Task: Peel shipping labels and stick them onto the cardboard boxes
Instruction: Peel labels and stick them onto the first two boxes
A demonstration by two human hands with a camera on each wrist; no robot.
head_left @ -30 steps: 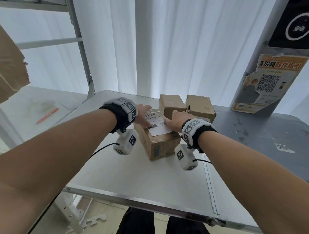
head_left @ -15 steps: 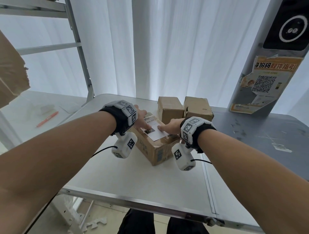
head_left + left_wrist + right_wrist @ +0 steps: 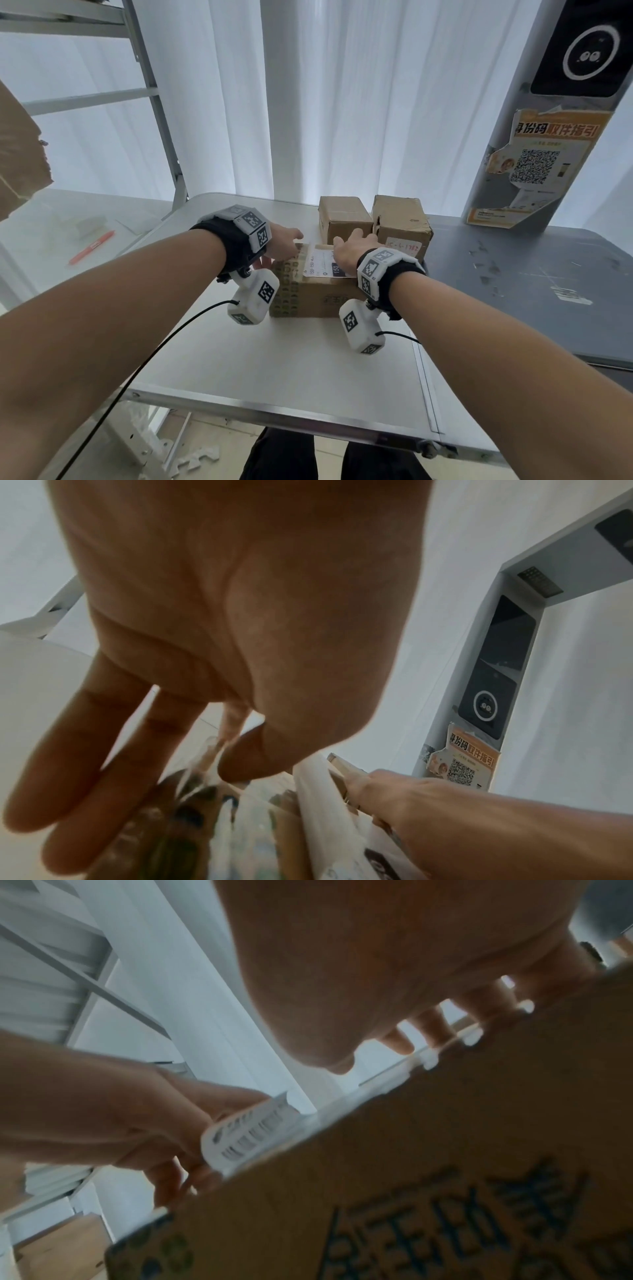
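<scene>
White shipping label is lying on top of the near cardboard box; black print, a barcode strip at its left end, a dark block near the right hand. In the right wrist view the label's left end is curling up off the box top. Box is brown, with dark printed characters on its near face and green marks on its left face.

Left hand is sitting at the box's left top edge, fingers extended and loose, gripping nothing. Right hand is lying flat on the label's right part, fingers straight, reaching the far edge.

Box is standing mid-counter. Two smaller cardboard boxes are standing just beyond it, side by side; the right one is bearing a label with red handwriting.
</scene>
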